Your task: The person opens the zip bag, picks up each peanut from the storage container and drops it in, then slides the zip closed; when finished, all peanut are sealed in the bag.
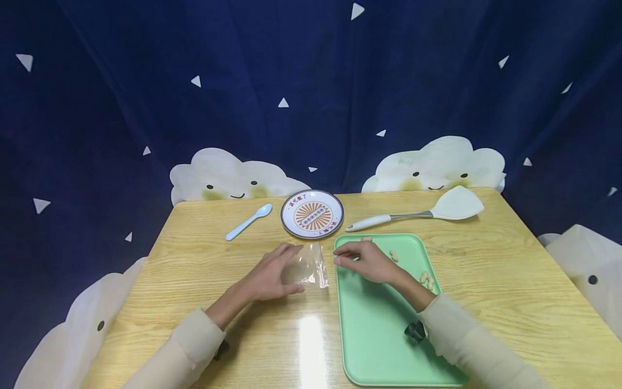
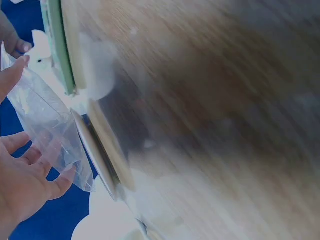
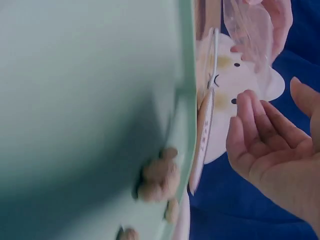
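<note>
My left hand (image 1: 272, 273) holds a clear plastic zip bag (image 1: 311, 267), spanning it with the thumb at the near edge and the fingers at the far edge. In the left wrist view the fingers show through the bag (image 2: 47, 115). My right hand (image 1: 366, 262) hovers over the left side of a green tray (image 1: 379, 335), its fingers loosely bent. Nothing lies in the palm in the right wrist view. Several peanuts (image 1: 424, 277) in their shells lie on the tray's far and right parts; the right wrist view shows a blurred cluster of peanuts (image 3: 160, 177).
Behind the bag sits a round patterned plate (image 1: 313, 214). A light-blue spoon (image 1: 249, 222) lies to its left, and a white spatula (image 1: 454, 207) stretches behind the tray to the right. A dark-blue curtain (image 1: 311, 81) hangs past the wooden table's (image 1: 486, 259) far edge.
</note>
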`<state>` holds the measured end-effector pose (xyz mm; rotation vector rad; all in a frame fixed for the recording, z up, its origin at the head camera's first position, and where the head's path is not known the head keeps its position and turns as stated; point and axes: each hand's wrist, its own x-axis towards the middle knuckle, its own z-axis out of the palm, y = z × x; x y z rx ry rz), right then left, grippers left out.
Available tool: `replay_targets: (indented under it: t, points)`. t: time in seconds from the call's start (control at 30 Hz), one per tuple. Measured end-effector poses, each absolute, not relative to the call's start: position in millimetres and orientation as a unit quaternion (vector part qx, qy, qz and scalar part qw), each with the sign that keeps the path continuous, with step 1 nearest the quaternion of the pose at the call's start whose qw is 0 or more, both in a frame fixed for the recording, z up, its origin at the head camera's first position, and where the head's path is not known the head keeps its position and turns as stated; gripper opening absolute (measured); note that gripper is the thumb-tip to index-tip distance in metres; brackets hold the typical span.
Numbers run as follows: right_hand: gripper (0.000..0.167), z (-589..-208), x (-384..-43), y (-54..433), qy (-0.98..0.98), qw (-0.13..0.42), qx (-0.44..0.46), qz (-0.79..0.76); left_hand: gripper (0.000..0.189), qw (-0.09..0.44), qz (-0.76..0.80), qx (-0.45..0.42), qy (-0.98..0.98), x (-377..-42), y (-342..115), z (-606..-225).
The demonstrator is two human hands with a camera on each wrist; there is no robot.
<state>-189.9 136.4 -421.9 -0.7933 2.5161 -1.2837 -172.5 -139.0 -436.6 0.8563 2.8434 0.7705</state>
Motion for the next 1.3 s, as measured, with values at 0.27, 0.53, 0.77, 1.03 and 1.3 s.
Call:
replay_targets:
  t: [0.27,0.53,0.77,1.03,1.3]
  points:
    - [0.034,-430,-187,123,0.751,0.228,-0.204,-0.585,0.092,0.025,0.281,0.290,0.915,-166,-136,-432]
    - [0.034,-437,-184,119,0.710,0.255,-0.183,-0.631,0.092,0.020,0.282,0.304,0.910,-166,-136,-433]
    - [0.036,-439,-182,118,0.685,0.277,-0.154,-0.656,0.090,0.027,0.286,0.303,0.909,-166,-135,-436]
    - [0.037,-439,-182,118,0.715,0.256,-0.160,-0.631,0.090,0.031,0.280,0.305,0.910,-165,-134,-434]
    - [0.027,-434,-183,115,0.754,0.224,-0.140,-0.602,0.095,0.026,0.245,0.301,0.921,-162,-131,-430]
